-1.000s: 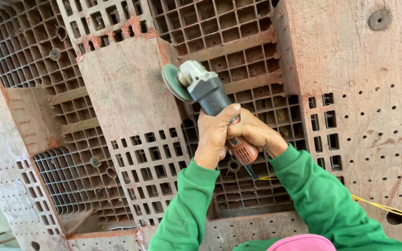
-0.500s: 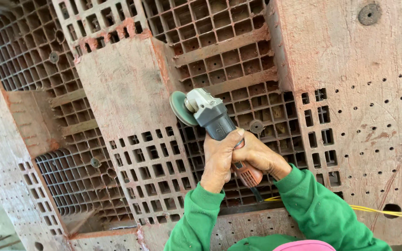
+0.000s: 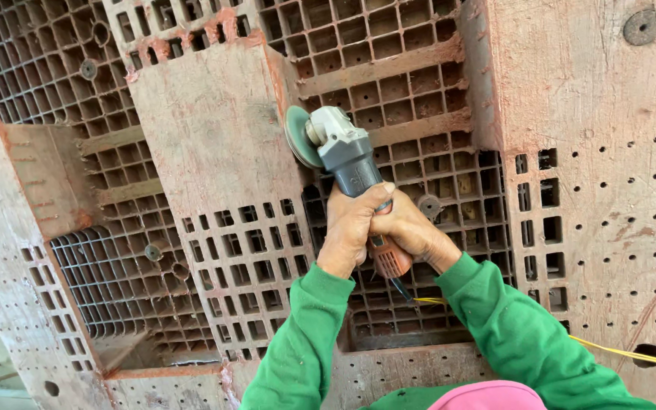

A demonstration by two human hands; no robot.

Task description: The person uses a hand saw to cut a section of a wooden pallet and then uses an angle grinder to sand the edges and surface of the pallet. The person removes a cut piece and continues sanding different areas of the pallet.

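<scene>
Grinder (image 3: 343, 156) in both hands, before gridded panel (image 3: 214, 137).

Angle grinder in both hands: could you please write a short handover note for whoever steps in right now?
Left hand: gripping the grey body of the angle grinder.
Right hand: wrapped around its orange rear handle.
Disc: set against the edge of the flat reddish panel of the gridded formwork.
Yellow cord: trails off to the right.
Done: no cut or ground mark can be made out.
Left: cannot tell from this view.
</scene>
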